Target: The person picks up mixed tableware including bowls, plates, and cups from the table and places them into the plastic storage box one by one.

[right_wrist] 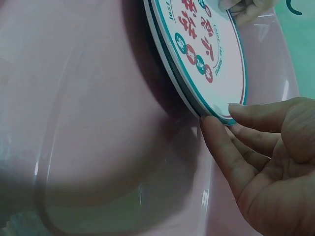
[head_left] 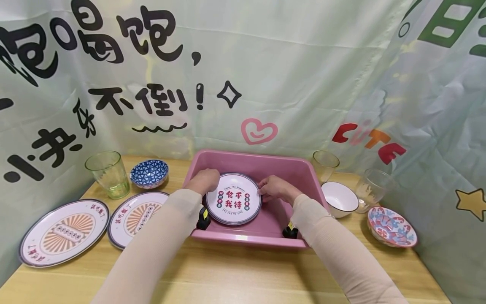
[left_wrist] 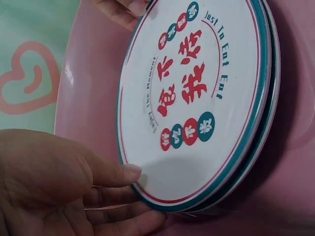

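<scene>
A: What do the hands hold?

B: Both hold one round white plate with a teal rim and red lettering (head_left: 233,198). The left hand (head_left: 202,180) grips its left edge, thumb on the face and fingers curled beneath, as the left wrist view shows. The right hand (head_left: 274,188) pinches the opposite edge, fingertips under the rim and thumb over it.

A: And where is the plate?

B: Inside the pink rectangular plastic basin (head_left: 300,168), tilted, held between the two hands above the basin floor. In the wrist views a second rim shows right behind it, so there may be two plates stacked; I cannot tell for sure.

A: What lies out from the left-hand grip?

B: Well to its left sit a small blue-and-white patterned bowl (head_left: 149,172) and a greenish clear glass tumbler (head_left: 108,174), with two large white plates with orange sunburst designs (head_left: 64,232) nearer the person.

A: And beyond the right-hand grip?

B: Just past the basin wall stand a plain white bowl with a dark rim (head_left: 339,199) and two clear glasses (head_left: 325,165); further right, a shallow red-and-blue patterned dish (head_left: 392,226). All rest on a light wooden table (head_left: 243,274).
</scene>
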The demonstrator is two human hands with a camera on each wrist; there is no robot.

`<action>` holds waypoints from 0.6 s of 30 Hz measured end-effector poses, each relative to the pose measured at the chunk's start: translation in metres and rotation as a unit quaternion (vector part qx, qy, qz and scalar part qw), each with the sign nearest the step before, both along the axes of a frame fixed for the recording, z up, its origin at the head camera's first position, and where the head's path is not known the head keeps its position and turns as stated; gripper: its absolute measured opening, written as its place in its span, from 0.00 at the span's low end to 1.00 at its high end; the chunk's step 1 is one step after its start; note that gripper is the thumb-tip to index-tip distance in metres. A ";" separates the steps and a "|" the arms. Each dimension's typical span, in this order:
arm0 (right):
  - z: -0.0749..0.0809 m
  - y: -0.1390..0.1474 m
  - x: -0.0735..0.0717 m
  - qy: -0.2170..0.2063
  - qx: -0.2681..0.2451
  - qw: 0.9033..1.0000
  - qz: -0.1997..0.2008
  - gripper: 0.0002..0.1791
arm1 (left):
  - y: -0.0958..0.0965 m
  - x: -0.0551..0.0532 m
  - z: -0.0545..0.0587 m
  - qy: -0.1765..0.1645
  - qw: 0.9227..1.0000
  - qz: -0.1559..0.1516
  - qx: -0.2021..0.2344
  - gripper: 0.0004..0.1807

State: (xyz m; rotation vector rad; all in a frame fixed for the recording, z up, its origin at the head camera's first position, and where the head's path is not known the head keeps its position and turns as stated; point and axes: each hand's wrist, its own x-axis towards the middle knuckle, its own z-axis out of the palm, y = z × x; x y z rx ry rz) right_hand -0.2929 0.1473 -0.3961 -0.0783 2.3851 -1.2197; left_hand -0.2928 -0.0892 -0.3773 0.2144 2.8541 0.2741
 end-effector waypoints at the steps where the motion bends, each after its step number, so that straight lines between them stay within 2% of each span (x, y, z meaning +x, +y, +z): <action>1: 0.000 0.000 0.000 -0.001 0.000 1.000 0.001 0.17 | 0.000 0.000 0.000 -0.002 1.000 0.002 0.002 0.13; 10: -0.003 0.000 -0.001 -0.009 0.004 1.000 0.015 0.18 | -0.001 -0.002 -0.003 -0.010 1.000 0.005 0.005 0.10; 18: -0.002 0.000 -0.003 -0.006 0.024 0.999 0.021 0.18 | 0.001 -0.006 -0.001 -0.025 1.000 0.005 -0.005 0.12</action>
